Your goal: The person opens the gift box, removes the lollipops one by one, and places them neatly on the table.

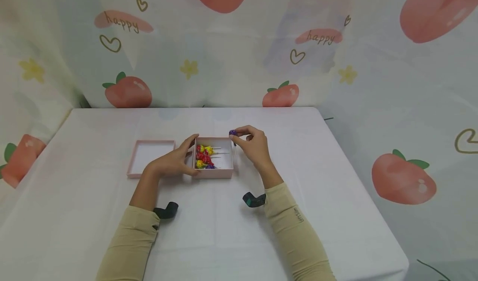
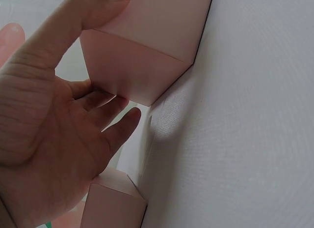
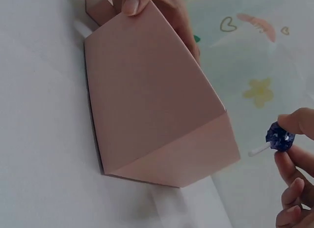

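A purple-wrapped lollipop with a white stick is pinched between the thumb and fingertips of my right hand, just above the back right corner of a pink box. The box stands upright on the table with its top uncovered. My left hand grips the box from its left side, thumb at the front wall and fingers toward the back. Inside, several lollipops in red, yellow and purple wrappers lie at the left, sticks pointing right. In the left wrist view, the left thumb presses the box wall.
To the left of the box, a shallow pink lid lies with its white inside up, partly behind the left hand. A white cloth covers the table. Fruit-printed curtains hang behind and at both sides.
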Demonstrator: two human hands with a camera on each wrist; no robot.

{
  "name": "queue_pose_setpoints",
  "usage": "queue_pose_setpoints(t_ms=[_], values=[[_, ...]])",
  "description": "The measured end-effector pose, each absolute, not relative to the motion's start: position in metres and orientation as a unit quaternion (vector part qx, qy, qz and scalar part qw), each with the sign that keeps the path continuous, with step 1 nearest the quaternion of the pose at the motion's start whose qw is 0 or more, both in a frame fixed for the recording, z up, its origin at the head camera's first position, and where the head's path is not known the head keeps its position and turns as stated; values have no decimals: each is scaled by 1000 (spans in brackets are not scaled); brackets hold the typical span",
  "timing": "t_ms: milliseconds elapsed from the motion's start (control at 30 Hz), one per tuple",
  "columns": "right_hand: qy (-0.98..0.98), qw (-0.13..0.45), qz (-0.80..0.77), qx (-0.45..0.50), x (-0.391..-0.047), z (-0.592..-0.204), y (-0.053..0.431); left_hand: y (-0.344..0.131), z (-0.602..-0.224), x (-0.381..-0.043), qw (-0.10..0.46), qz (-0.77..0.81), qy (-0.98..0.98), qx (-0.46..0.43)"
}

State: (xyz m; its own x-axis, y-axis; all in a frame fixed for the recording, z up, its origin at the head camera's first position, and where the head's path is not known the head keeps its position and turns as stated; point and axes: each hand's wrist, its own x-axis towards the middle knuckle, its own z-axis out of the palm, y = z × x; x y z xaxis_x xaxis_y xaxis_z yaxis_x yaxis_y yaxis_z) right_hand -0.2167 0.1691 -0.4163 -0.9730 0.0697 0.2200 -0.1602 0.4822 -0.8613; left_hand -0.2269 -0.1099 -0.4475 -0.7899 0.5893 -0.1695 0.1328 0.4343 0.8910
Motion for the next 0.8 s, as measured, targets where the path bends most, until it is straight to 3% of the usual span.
queue_pose_setpoints(t_ms=[300,800], values=[[-880,114,462,-13,-220,-425,193,-109,-448,-230,234,478,816,225],[-881,51,452,-128,-218,-452,227,-109,-450,-228,235,477,818,221]])
